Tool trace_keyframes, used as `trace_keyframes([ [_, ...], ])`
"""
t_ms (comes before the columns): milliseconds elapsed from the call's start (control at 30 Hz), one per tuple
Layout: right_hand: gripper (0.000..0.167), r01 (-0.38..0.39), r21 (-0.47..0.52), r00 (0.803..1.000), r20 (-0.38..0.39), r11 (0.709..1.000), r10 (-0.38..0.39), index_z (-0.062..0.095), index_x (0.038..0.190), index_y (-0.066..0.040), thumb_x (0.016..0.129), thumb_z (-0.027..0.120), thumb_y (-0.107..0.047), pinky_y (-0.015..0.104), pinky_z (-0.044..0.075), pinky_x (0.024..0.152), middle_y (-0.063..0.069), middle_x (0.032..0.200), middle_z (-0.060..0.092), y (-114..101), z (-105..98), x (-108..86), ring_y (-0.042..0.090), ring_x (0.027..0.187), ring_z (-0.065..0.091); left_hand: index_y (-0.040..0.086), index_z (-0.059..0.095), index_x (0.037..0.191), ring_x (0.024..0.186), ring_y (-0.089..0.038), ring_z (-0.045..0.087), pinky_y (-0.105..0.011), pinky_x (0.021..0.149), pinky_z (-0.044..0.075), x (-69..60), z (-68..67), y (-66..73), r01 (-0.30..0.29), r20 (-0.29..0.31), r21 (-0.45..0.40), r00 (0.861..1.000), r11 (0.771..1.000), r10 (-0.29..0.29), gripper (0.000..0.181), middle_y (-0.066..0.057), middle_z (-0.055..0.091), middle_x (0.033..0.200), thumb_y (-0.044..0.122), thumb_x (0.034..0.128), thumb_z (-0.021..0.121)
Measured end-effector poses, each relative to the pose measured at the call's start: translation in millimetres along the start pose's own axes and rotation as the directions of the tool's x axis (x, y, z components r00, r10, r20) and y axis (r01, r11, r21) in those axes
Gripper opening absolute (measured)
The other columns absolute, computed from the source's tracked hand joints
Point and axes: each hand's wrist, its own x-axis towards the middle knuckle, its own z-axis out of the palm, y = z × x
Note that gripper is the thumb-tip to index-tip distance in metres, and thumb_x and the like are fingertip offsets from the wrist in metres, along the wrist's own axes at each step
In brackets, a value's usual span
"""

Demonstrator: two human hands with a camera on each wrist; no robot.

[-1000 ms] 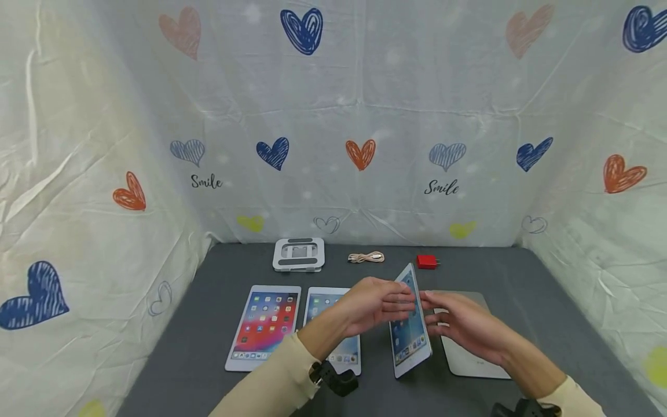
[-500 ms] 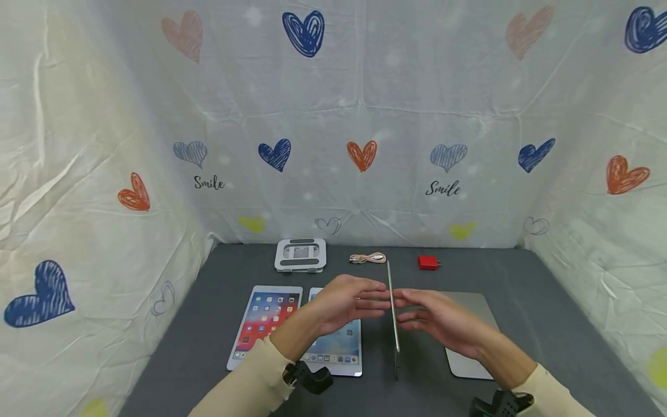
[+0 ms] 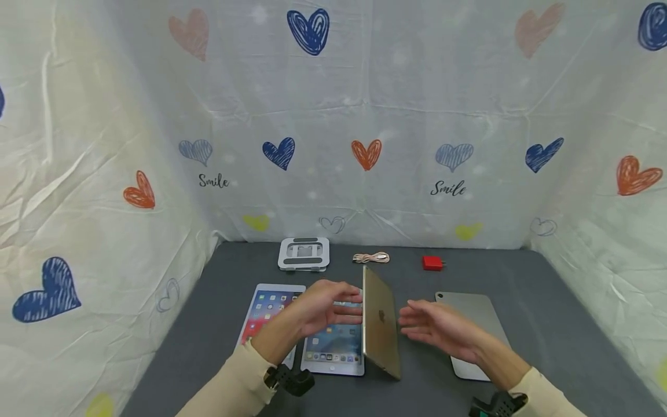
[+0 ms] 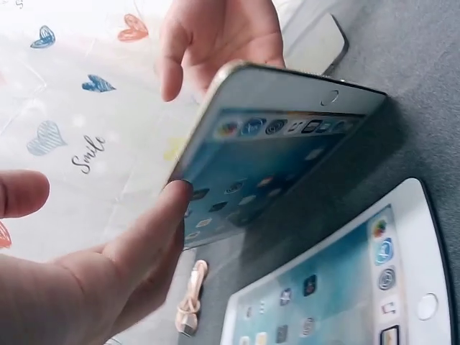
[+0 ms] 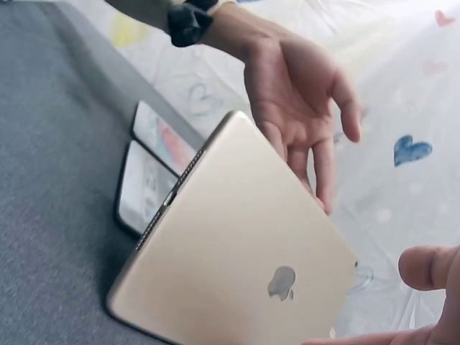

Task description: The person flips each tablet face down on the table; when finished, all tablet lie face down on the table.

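A gold-backed tablet [image 3: 381, 324] stands on one long edge, its top leaning left. The straight fingers of my left hand [image 3: 325, 310] touch its screen side; in the left wrist view the fingertips meet the screen [image 4: 251, 180] near its upper edge. Facing the gold back [image 5: 230, 230], with its apple logo, is my right hand [image 3: 440, 329], fingers extended and slightly apart from it. Below the leaning tablet lies a white tablet [image 3: 333, 354], screen lit, partly hidden by my left hand. Another white tablet [image 3: 268, 304], with a red and blue screen, is left of that.
A silver-backed tablet [image 3: 476, 313] lies face down at the right, partly behind my right forearm. Along the back of the grey table [image 3: 500, 272] are a folded white stand [image 3: 304, 253], a bundled cable [image 3: 371, 258] and a red charger plug [image 3: 432, 263].
The tablet has tipped from leaning right with its screen visible, through upright, to leaning left with its gold back visible. Both hands have shifted left, and the right hand has drawn off it.
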Motion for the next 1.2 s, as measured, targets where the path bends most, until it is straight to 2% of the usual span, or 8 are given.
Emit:
trace_keyframes([
  [133, 0.081, -0.035, 0.022, 0.999, -0.019, 0.999, 0.035, 0.029, 0.161, 0.021, 0.117, 0.046, -0.045, 0.055, 0.045, 0.128, 0.043, 0.165, 0.038, 11, -10, 0.3, 0.054, 0.154, 0.044, -0.011, 0.062, 0.134, 0.108, -0.032, 0.073, -0.053, 0.105, 0.064, 5.8, -1.8, -8.9, 0.043, -0.010, -0.015, 0.999, 0.999, -0.043, 0.039, -0.019, 0.063, 0.125, 0.020, 0.1105, 0.055],
  [367, 0.081, -0.054, 0.014, 0.998, -0.037, 0.998, 0.054, 0.027, 0.161, 0.021, 0.118, 0.042, -0.046, 0.054, 0.044, 0.128, 0.042, 0.166, 0.038, 22, -29, -7.0, 0.052, 0.156, 0.043, -0.003, 0.067, 0.118, 0.101, -0.029, 0.071, -0.056, 0.104, 0.064, 20.4, -0.4, -27.1, 0.080, 0.006, -0.056, 0.997, 0.995, -0.080, 0.027, -0.012, 0.064, 0.113, 0.019, 0.1051, 0.059],
  [733, 0.077, -0.061, -0.015, 0.993, -0.102, 0.998, 0.059, 0.025, 0.162, 0.021, 0.120, 0.039, -0.042, 0.053, 0.045, 0.128, 0.041, 0.165, 0.040, 27, -48, -22.0, 0.051, 0.156, 0.044, -0.009, 0.064, 0.128, 0.105, -0.036, 0.070, -0.056, 0.099, 0.066, 38.9, 17.7, -43.8, 0.114, -0.045, -0.048, 0.992, 0.992, -0.116, 0.038, -0.023, 0.064, 0.124, 0.019, 0.1033, 0.063],
  [967, 0.076, -0.053, -0.019, 0.992, -0.118, 0.998, 0.051, 0.026, 0.162, 0.020, 0.119, 0.043, -0.040, 0.048, 0.049, 0.125, 0.039, 0.165, 0.042, 28, -56, -29.6, 0.047, 0.154, 0.047, -0.008, 0.062, 0.126, 0.104, -0.036, 0.068, -0.058, 0.099, 0.066, 48.3, 27.1, -50.6, 0.122, -0.066, -0.051, 0.990, 0.991, -0.125, 0.036, -0.021, 0.063, 0.119, 0.018, 0.1015, 0.063],
  [1067, 0.075, -0.050, -0.025, 0.992, -0.121, 0.998, 0.047, 0.028, 0.161, 0.021, 0.119, 0.042, -0.040, 0.045, 0.052, 0.123, 0.039, 0.163, 0.044, 29, -58, -31.0, 0.045, 0.152, 0.052, -0.009, 0.060, 0.127, 0.104, -0.036, 0.068, -0.058, 0.101, 0.065, 49.9, 29.3, -53.9, 0.126, -0.070, -0.047, 0.989, 0.991, -0.129, 0.037, -0.022, 0.062, 0.120, 0.017, 0.1013, 0.063],
  [1200, 0.073, -0.053, -0.031, 0.988, -0.144, 0.998, 0.048, 0.029, 0.160, 0.021, 0.120, 0.042, -0.038, 0.046, 0.053, 0.122, 0.038, 0.161, 0.047, 29, -58, -32.2, 0.043, 0.149, 0.056, -0.011, 0.058, 0.134, 0.107, -0.037, 0.071, -0.055, 0.104, 0.064, 47.1, 30.9, -54.2, 0.124, -0.073, -0.011, 0.990, 0.992, -0.124, 0.042, -0.029, 0.061, 0.131, 0.018, 0.1042, 0.060],
])
